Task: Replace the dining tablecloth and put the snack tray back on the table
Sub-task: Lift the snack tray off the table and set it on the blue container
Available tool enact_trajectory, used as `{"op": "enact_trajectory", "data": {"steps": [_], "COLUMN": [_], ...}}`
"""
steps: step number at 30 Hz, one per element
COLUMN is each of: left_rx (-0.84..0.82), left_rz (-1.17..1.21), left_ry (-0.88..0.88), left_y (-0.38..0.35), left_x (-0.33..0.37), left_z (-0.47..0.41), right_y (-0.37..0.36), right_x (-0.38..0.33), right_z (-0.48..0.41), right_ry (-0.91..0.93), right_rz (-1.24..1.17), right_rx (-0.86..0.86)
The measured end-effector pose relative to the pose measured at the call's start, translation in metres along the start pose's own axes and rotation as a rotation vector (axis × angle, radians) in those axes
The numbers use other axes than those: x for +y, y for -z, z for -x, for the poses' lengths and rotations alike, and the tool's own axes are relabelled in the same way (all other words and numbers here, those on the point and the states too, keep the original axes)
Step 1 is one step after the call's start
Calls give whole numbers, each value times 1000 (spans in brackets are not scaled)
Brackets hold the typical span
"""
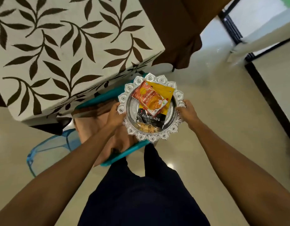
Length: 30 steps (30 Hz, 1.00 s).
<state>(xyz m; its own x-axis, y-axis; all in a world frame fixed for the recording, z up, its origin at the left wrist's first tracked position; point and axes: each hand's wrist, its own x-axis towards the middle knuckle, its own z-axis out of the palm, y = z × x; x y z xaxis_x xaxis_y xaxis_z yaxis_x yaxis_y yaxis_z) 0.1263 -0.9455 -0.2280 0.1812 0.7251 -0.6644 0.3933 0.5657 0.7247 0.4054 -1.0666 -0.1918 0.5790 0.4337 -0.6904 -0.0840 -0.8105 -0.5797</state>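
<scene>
A round silver snack tray (pixel 163 136) with a scalloped rim is held over a teal chair, just off the table's near corner. In it lie an orange snack packet (pixel 150 99), a yellow packet (pixel 165 92) and a black almonds packet (pixel 150 119). My left hand (pixel 114 114) grips the tray's left rim and my right hand (pixel 187 111) grips its right rim. The table wears a cream tablecloth (pixel 67 46) with brown leaf print, spread flat across the upper left.
A teal chair (pixel 124 154) with a tan seat stands under the tray. A clear blue stool (pixel 48 149) sits at lower left. Brown cloth (pixel 176 30) hangs at the table's far right. A black-framed doorway (pixel 230 28) is at upper right, above pale floor.
</scene>
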Motion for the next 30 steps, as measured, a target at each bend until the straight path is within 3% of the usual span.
{"op": "enact_trajectory", "data": {"steps": [8, 20, 25, 30], "left_rx": [163, 221, 185, 172], "left_rz": [6, 9, -352, -429], "left_ry": [70, 104, 109, 58], "left_y": [-11, -16, 11, 70], "left_x": [-27, -30, -30, -38], "left_z": [-26, -23, -4, 31], "right_y": [-28, -29, -25, -28], "right_x": [-14, -18, -7, -7], "right_z": [-73, -93, -77, -52], "right_ry": [5, 83, 123, 131], "right_rz": [174, 227, 287, 243], "right_rx": [-200, -279, 13, 217]}}
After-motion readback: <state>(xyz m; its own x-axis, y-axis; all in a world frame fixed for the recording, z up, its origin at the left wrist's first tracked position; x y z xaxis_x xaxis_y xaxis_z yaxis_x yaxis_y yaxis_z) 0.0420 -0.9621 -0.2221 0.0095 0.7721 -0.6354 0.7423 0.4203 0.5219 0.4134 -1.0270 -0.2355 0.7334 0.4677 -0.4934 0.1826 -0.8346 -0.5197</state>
